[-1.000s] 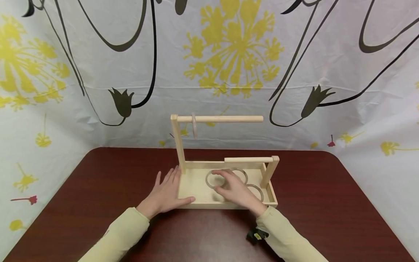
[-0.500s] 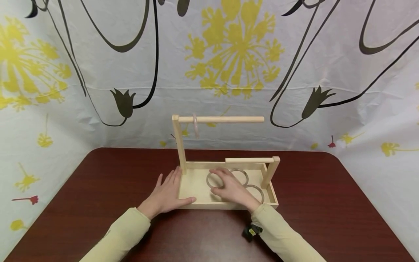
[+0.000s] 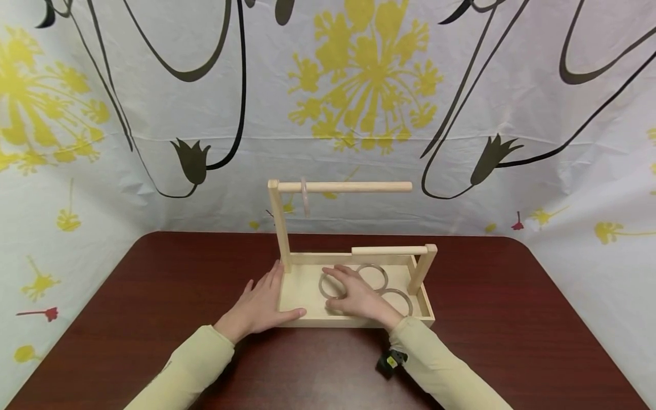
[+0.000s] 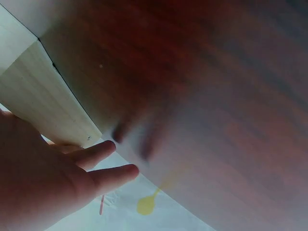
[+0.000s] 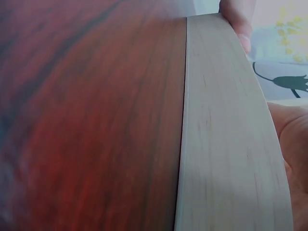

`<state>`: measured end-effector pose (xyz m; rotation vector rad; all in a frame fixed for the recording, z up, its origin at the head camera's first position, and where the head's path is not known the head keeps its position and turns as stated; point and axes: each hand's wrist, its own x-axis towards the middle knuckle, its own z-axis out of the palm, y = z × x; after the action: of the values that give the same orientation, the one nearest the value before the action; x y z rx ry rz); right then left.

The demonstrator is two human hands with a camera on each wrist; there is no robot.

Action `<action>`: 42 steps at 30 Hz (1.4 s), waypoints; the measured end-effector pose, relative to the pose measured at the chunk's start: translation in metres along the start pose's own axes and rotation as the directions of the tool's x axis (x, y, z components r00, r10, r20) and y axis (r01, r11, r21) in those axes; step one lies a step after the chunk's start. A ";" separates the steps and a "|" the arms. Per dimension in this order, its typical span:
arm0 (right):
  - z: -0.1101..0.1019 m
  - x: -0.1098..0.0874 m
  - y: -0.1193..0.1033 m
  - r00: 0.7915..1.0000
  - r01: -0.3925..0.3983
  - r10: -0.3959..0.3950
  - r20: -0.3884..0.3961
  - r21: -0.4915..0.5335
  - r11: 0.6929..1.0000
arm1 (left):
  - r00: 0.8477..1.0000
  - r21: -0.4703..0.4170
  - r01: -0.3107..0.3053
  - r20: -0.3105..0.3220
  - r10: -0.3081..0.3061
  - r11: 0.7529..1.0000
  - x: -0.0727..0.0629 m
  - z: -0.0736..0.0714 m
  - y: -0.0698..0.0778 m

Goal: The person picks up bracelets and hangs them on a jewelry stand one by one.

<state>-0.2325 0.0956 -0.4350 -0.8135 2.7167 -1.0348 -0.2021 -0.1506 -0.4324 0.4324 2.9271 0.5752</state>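
A pale wooden tray [image 3: 302,287] lies on the dark red table. My left hand [image 3: 258,304] rests flat at its left end, thumb across the front rim. My right hand [image 3: 361,297] is over the tray floor, thumb and fingers spread to either side of a grey ring [image 3: 320,285] lying there; part of that ring is hidden by the hand. Two more rings lie to its right, a back ring [image 3: 386,277] and a front ring [image 3: 411,306]. The left wrist view shows left fingers [image 4: 115,175] extended past the wood. In the right wrist view the tray's front wall [image 5: 231,120] covers most of the right hand.
A tall post [image 3: 279,228] at the tray's left end carries a long bar [image 3: 364,187], with one ring [image 3: 306,205] hanging near the post. On the right a short post [image 3: 423,269] holds a lower bar [image 3: 389,250] pointing left. A patterned cloth [image 3: 328,148] surrounds the table.
My right hand has shifted a little left and toward me, with thumb and fingers wider apart. The ring under it has slid slightly the same way. My left hand has stayed put.
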 end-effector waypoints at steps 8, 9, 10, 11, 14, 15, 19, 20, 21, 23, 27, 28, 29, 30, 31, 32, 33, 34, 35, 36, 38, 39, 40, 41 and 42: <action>0.003 0.000 -0.002 1.000 0.015 -0.016 0.020 0.015 1.000 | 0.996 0.009 0.085 0.014 -0.085 0.996 -0.001 0.000 0.002; 0.003 0.000 -0.003 1.000 0.011 -0.011 0.017 0.014 1.000 | 0.996 0.007 0.091 0.016 -0.091 0.996 -0.002 0.000 0.002; 0.004 0.000 -0.003 1.000 0.005 -0.005 0.012 0.012 1.000 | 0.995 0.002 0.095 0.017 -0.095 0.995 -0.002 0.000 0.002; 0.004 -0.001 -0.003 1.000 -0.002 0.001 0.007 0.011 1.000 | 0.995 -0.005 0.099 0.019 -0.099 0.995 -0.002 0.000 0.002; 0.005 -0.001 -0.003 1.000 -0.021 0.021 -0.003 0.000 1.000 | 0.994 -0.011 0.104 0.024 -0.103 0.995 -0.002 0.000 0.002; 0.005 -0.002 -0.003 1.000 -0.024 0.024 -0.006 -0.004 1.000 | 0.994 -0.014 0.103 0.026 -0.102 0.995 -0.001 0.000 0.002; 0.004 -0.002 -0.003 1.000 -0.026 0.026 0.001 -0.015 1.000 | 0.994 -0.021 0.101 0.033 -0.100 0.995 -0.001 0.000 0.002; 0.004 -0.002 -0.003 1.000 -0.025 0.025 0.003 -0.018 1.000 | 0.994 -0.022 0.101 0.035 -0.100 0.995 -0.001 0.000 0.002; 0.004 -0.003 -0.003 1.000 -0.024 0.024 0.006 -0.021 0.999 | 0.994 -0.024 0.101 0.037 -0.100 0.995 -0.001 0.000 0.002; 0.004 -0.002 -0.003 1.000 -0.020 0.020 0.010 -0.022 1.000 | 0.994 -0.023 0.102 0.041 -0.101 0.995 0.000 0.000 0.002; 0.004 -0.001 -0.003 1.000 0.002 -0.002 0.012 -0.020 1.000 | 0.994 -0.028 0.103 0.050 -0.102 0.994 -0.001 -0.001 0.001; 0.004 -0.001 -0.002 1.000 0.011 -0.011 0.012 -0.019 1.000 | 0.993 -0.029 0.104 0.052 -0.102 0.994 -0.001 -0.001 0.001; 0.004 -0.001 -0.002 1.000 0.020 -0.020 0.013 -0.019 1.000 | 0.993 -0.030 0.104 0.054 -0.102 0.994 -0.001 -0.001 0.001; 0.004 0.000 -0.002 0.999 0.030 -0.030 0.012 -0.020 0.999 | 0.993 -0.029 0.104 0.055 -0.103 0.994 -0.002 -0.001 0.001; 0.005 0.000 -0.001 0.999 0.039 -0.039 0.012 -0.021 0.999 | 0.993 -0.029 0.104 0.056 -0.103 0.994 -0.002 -0.001 0.001; 0.005 0.000 -0.001 0.999 0.046 -0.046 0.011 -0.021 0.999 | 0.993 -0.029 0.103 0.055 -0.101 0.994 -0.001 -0.001 0.001; 0.005 0.000 0.000 0.999 0.050 -0.050 0.011 -0.021 0.999 | 0.993 -0.027 0.104 0.056 -0.102 0.994 -0.001 -0.001 0.001; 0.005 0.000 0.000 0.999 0.052 -0.052 0.010 -0.023 0.998 | 0.993 -0.025 0.105 0.057 -0.103 0.994 -0.001 -0.001 0.001; 0.005 0.000 0.001 0.999 0.051 -0.051 0.010 -0.026 0.998 | 0.993 -0.026 0.105 0.058 -0.103 0.994 -0.001 -0.001 0.001; 0.005 0.000 0.001 0.999 0.047 -0.047 0.009 -0.028 0.998 | 0.993 -0.028 0.105 0.058 -0.103 0.994 -0.001 -0.001 0.001; 0.005 0.000 0.000 0.999 0.038 -0.038 0.009 -0.032 0.999 | 0.993 -0.032 0.105 0.057 -0.103 0.994 0.000 0.000 0.001; 0.005 0.000 0.000 0.999 0.036 -0.036 0.009 -0.037 0.999 | 0.993 -0.035 0.106 0.058 -0.104 0.994 0.000 0.000 0.001; 0.005 0.000 0.000 0.999 0.035 -0.035 0.007 -0.040 0.999 | 0.993 -0.037 0.105 0.057 -0.103 0.994 0.000 0.000 0.001; 0.005 0.000 -0.001 0.999 0.036 -0.036 0.005 -0.047 0.998 | 0.993 -0.039 0.103 0.056 -0.101 0.994 0.000 0.000 0.001; 0.005 0.000 -0.001 0.999 0.039 -0.039 0.001 -0.055 0.998 | 0.993 -0.040 0.102 0.054 -0.100 0.994 0.000 0.000 0.001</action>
<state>-0.2307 0.0922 -0.4384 -0.8787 2.7511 -0.9710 -0.2023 -0.1498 -0.4323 0.2875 2.8617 0.6017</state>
